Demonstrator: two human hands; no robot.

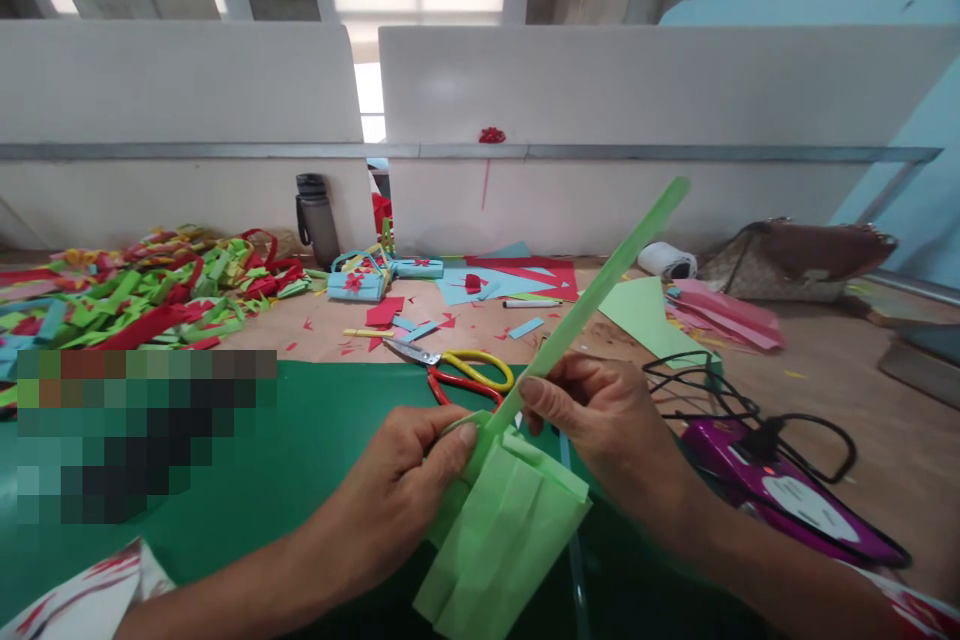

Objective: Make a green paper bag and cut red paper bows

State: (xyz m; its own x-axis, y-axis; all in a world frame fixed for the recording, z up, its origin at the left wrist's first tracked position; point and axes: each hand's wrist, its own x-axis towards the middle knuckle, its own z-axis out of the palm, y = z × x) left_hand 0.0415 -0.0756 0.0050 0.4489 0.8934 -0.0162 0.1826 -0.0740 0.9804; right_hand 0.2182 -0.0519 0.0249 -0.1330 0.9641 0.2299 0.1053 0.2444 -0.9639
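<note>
One green strip (pixel 598 292) slants up and rightward from one folded paper piece (pixel 510 530), pinched low in the right hand's (pixel 611 415) closed fingers, its base, apparently tucked in, beside the left hand's (pixel 420 455) tight grip on the piece's edge.

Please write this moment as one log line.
left hand: holding folded green paper | right hand: pinching green strip | scissors: beyond both hands
</note>
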